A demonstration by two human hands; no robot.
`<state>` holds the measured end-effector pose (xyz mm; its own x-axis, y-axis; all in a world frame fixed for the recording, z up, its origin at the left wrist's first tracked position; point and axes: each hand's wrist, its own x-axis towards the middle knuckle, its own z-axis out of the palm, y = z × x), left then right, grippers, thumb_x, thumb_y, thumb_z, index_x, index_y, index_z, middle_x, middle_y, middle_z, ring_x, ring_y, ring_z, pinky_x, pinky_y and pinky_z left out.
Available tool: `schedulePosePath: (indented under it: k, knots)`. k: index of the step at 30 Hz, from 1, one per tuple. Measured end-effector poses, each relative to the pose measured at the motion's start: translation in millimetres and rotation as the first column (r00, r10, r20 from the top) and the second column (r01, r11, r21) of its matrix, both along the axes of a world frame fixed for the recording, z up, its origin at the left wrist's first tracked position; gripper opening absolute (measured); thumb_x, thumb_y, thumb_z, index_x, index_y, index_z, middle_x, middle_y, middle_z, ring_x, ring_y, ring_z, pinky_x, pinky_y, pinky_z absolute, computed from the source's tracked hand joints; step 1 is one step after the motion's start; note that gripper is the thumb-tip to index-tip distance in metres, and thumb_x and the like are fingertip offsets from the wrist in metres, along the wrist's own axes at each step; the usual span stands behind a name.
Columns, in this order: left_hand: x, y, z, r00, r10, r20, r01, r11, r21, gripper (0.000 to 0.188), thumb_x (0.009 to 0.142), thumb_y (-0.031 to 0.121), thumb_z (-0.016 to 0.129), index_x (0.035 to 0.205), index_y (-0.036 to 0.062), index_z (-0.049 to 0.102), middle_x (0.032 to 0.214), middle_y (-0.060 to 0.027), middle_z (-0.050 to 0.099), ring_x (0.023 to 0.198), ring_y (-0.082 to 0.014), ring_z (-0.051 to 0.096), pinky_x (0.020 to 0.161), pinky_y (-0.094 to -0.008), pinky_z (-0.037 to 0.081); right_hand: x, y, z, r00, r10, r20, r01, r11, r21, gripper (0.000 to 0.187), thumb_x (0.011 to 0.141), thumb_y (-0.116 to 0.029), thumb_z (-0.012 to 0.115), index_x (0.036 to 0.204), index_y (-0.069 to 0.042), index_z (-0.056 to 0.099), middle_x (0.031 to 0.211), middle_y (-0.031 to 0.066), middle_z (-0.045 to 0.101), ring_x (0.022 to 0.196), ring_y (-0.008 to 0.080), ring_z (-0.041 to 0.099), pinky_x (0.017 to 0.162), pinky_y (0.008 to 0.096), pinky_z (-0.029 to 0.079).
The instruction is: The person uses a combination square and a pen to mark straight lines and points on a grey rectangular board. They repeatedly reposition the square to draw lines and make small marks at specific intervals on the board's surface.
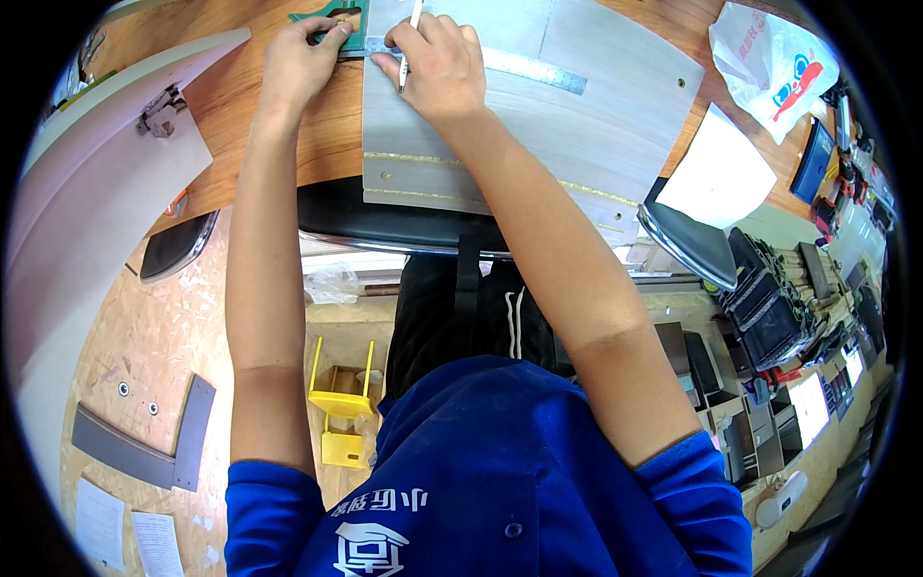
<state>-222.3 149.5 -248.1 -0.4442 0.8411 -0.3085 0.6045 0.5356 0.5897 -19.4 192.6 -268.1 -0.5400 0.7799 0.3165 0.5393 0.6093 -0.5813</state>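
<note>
A grey panel [538, 135] with drilled holes and two rough, yellowish grooves near its close edge lies on the wooden table. Across it runs the steel blade of a combination square [355, 37], whose green head sits at the panel's left edge. My left hand [303, 65] is closed with thumb and fingertips on that head. My right hand [444, 72] grips a slim white pen [404, 73], tip pointing down beside the blade. The fingers of this hand cover part of the blade.
A white cabinet door [125, 135] with a hinge stands at left. Right of the panel are a paper sheet [719, 168], a plastic bag [774, 67] and a dark blue box [813, 160]. Black chairs [687, 240] stand below the table edge; yellow stools [338, 402] are underneath.
</note>
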Motion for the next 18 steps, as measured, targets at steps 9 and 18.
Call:
schedulePosePath:
  k: [9, 18]
  knots:
    - [-2.2, -0.2, -2.7, 1.000, -0.013, 0.018, 0.013, 1.000, -0.006, 0.036, 0.100, 0.034, 0.075, 0.117, 0.0023, 0.079, 0.080, -0.0050, 0.073, 0.068, -0.0111, 0.065, 0.065, -0.0278, 0.052, 0.0, -1.1, 0.5, 1.000, 0.005, -0.021, -0.005, 1.000, -0.020, 0.026, 0.079, -0.029, 0.087, 0.095, -0.020, 0.069, 0.089, 0.0004, 0.060, 0.091, 0.0219, 0.060, 0.081, 0.0402, 0.042]
    - [0.4, -1.4, 2.5, 0.999, -0.032, -0.035, 0.032, 0.999, 0.004, 0.042, 0.100, 0.042, 0.074, 0.116, 0.0038, 0.080, 0.081, -0.0070, 0.074, 0.072, -0.0139, 0.067, 0.069, -0.0294, 0.053, -0.1, -1.0, 0.3, 1.000, 0.012, -0.024, -0.013, 0.999, -0.040, 0.025, 0.080, -0.028, 0.086, 0.094, -0.020, 0.068, 0.089, 0.0003, 0.059, 0.092, 0.0224, 0.060, 0.081, 0.0408, 0.042]
